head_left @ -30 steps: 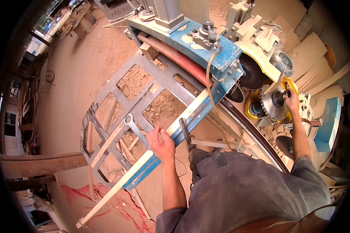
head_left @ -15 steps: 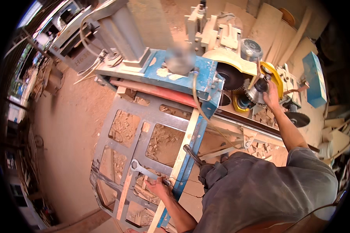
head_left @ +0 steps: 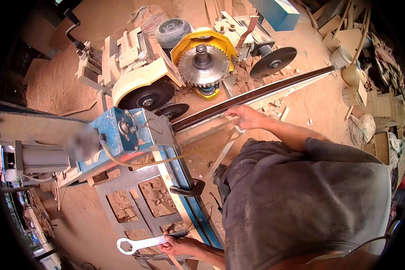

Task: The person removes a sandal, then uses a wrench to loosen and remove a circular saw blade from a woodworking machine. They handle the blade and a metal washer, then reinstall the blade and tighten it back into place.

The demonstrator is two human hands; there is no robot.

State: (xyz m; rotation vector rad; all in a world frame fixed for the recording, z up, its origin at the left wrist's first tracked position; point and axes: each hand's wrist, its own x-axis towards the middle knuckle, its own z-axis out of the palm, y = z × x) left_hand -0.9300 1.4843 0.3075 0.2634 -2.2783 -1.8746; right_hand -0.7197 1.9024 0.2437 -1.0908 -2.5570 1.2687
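My left hand (head_left: 177, 246) grips a large silver ring-end wrench (head_left: 145, 244) with a dark handle, low over the slotted grey metal frame. My right hand (head_left: 245, 118) is closed with fingers curled, beside the long dark rail (head_left: 256, 98); whatever is in its fingers, I cannot make out. Beyond it stands a toothed circular saw blade (head_left: 201, 67) on a spindle with a dark nut (head_left: 203, 55), partly ringed by a yellow guard (head_left: 229, 45). Another dark blade (head_left: 149, 96) sits under a cream-yellow hood to its left, with a smaller dark blade (head_left: 172, 110) below it.
A further dark blade (head_left: 273, 62) is right of the guard. A grey motor (head_left: 172, 32) stands behind. The blue machine beam (head_left: 121, 130) carries a hanging hose. A black handle (head_left: 189, 188) sticks out over the blue rail. Wood scraps and buckets (head_left: 341, 56) lie at right.
My right hand has left the saw blade's spindle and come back toward me beside the rail. The wrench stays in my left hand. The view has swung to the right.
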